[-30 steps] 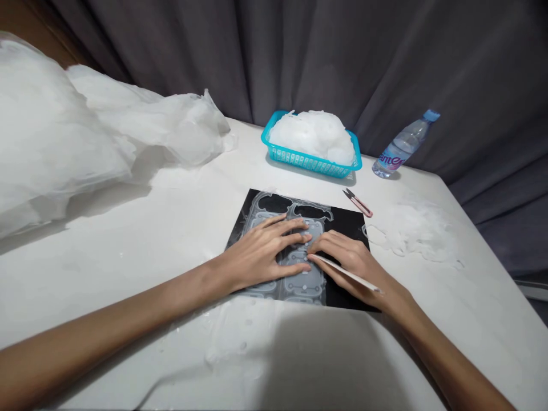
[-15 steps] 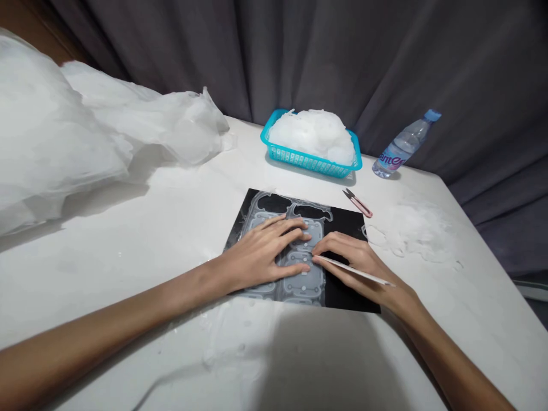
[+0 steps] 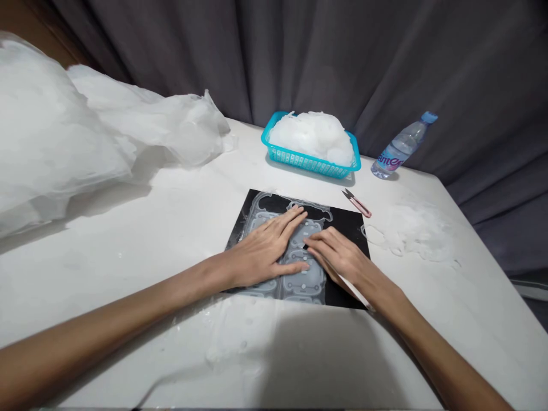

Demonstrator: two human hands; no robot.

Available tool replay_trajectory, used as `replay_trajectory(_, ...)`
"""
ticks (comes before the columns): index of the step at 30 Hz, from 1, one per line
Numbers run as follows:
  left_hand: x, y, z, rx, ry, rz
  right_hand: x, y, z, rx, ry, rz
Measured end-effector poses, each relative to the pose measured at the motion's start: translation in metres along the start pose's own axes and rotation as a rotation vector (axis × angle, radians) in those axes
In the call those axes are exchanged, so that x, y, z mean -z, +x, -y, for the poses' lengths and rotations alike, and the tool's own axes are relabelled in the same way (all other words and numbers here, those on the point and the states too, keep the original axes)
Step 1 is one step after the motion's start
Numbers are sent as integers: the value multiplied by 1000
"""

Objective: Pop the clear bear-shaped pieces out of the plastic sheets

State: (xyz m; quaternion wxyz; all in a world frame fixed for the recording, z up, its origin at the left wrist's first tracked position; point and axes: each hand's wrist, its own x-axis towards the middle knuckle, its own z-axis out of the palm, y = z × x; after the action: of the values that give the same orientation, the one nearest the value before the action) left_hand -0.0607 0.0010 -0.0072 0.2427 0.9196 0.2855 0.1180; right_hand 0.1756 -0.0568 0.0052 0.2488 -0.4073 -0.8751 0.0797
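A translucent moulded plastic sheet (image 3: pixel 303 281) with rounded panels lies on a black mat (image 3: pixel 346 224). My left hand (image 3: pixel 263 248) rests flat on the sheet, fingers stretched toward its far edge and the thumb apart. Close to its right, my right hand (image 3: pixel 338 254) pinches a slim white pen-like tool (image 3: pixel 356 292). The tool's rear end slants back along the wrist. Its tip is by the fingertips, at a gap between two panels, and too small to make out.
Behind the mat stands a blue basket (image 3: pixel 314 164) heaped with white translucent pieces. Pink thread snips (image 3: pixel 357 204) lie at the mat's far right corner. A water bottle (image 3: pixel 402 147) stands back right, clear scraps (image 3: pixel 423 234) below it. Large white plastic bags (image 3: pixel 60 131) fill the left.
My right hand has moved slightly left and away from me along the sheet, and the tool's rear end has swung down toward me. My left fingers have drawn closer together.
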Motion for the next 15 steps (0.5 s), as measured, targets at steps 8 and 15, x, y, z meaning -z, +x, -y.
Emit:
replay_trajectory(8,3,-1,1,17,-17,1,27,16,-65,-498,109,-487)
replay_trajectory(15,16,4,-1,196,-349,-141,30,9,-3,-433,389,-328)
